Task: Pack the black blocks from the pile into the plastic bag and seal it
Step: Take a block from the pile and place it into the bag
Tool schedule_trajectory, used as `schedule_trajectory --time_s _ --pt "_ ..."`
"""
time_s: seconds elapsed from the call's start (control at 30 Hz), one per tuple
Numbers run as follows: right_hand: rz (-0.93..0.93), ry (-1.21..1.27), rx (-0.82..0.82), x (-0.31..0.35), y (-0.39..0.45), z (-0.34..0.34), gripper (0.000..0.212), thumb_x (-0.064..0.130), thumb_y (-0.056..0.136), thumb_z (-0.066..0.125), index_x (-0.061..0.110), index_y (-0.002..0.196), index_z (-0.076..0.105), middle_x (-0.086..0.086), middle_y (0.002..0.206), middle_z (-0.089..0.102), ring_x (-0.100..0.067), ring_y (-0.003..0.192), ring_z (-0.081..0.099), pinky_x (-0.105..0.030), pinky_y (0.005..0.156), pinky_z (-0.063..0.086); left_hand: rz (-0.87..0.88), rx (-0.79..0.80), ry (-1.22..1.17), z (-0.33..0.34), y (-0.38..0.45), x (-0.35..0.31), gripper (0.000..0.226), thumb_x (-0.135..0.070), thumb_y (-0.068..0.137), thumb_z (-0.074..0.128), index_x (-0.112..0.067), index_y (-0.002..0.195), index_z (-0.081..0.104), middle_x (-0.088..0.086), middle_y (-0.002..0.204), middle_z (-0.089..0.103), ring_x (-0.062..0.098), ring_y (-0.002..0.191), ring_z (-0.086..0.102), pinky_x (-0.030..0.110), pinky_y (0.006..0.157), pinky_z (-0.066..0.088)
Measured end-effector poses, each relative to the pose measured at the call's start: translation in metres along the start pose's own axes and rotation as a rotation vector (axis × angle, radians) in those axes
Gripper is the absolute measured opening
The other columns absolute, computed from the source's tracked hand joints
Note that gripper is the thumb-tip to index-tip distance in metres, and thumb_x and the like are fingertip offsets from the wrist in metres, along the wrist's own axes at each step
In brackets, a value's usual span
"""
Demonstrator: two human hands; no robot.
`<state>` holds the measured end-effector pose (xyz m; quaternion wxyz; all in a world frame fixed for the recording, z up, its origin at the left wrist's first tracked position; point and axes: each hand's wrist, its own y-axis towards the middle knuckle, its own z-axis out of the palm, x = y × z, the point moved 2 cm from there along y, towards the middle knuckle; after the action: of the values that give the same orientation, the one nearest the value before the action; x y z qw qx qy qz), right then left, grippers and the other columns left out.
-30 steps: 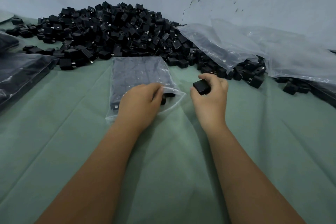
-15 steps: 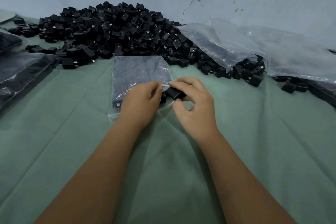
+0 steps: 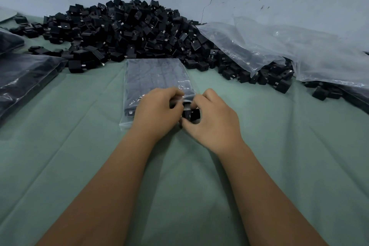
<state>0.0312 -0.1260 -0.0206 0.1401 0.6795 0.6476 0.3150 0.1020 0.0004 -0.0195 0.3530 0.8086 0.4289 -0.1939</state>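
Filled dark plastic bags [image 3: 24,74] lie far left on the green-clothed table [image 3: 69,146]. The heaped pile of black blocks [image 3: 123,32] sits behind the clear plastic bag [image 3: 155,78]. The left hand [image 3: 157,112] pinches its mouth; the right hand [image 3: 213,120] grasps a small black block [image 3: 192,115] there. Crumpled empty plastic bags [image 3: 279,46] lie right.

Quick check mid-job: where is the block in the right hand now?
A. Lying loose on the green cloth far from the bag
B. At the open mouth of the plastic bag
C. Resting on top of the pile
B: the right hand pinches the black block at the near, open end of the plastic bag, which the left hand holds.
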Motion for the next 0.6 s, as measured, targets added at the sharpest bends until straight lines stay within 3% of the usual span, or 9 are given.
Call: schedule_trajectory --time_s 0.17,0.33,0.6 --pt "-0.041 0.056 -0.006 -0.001 0.001 0.0 0.029 0.037 0.066 0.067 0.014 0.075 0.053 0.001 0.087 0.046 -0.018 0.077 0.046 -0.026 0.055 0.033 0.098 0.031 0.107 -0.001 -0.002 -0.002 0.034 -0.014 0.079 0.062 -0.023 0.111 0.069 -0.007 0.101 0.067 0.019 0.098 0.054 0.037 0.087 0.044" --pt "0.015 0.07 -0.02 -0.007 0.002 0.004 0.028 0.031 0.068 0.075 0.014 0.073 0.054 0.0 0.091 0.047 -0.02 0.082 0.047 -0.032 0.062 0.042 0.158 0.019 0.169 0.001 -0.003 -0.002 0.039 -0.019 0.078 0.07 -0.026 0.117 0.067 -0.005 0.104 0.064 0.022 0.097 0.051 0.04 0.087 0.043" --pt "0.199 0.102 0.09 -0.019 0.003 0.011 0.044 0.049 0.071 0.07 0.025 0.089 0.038 0.009 0.091 0.043 -0.014 0.079 0.044 -0.028 0.056 0.028 0.169 0.006 0.179 0.002 -0.002 0.0 0.039 -0.025 0.076 0.076 -0.023 0.113 0.063 -0.006 0.106 0.063 0.02 0.1 0.051 0.036 0.086 0.04"
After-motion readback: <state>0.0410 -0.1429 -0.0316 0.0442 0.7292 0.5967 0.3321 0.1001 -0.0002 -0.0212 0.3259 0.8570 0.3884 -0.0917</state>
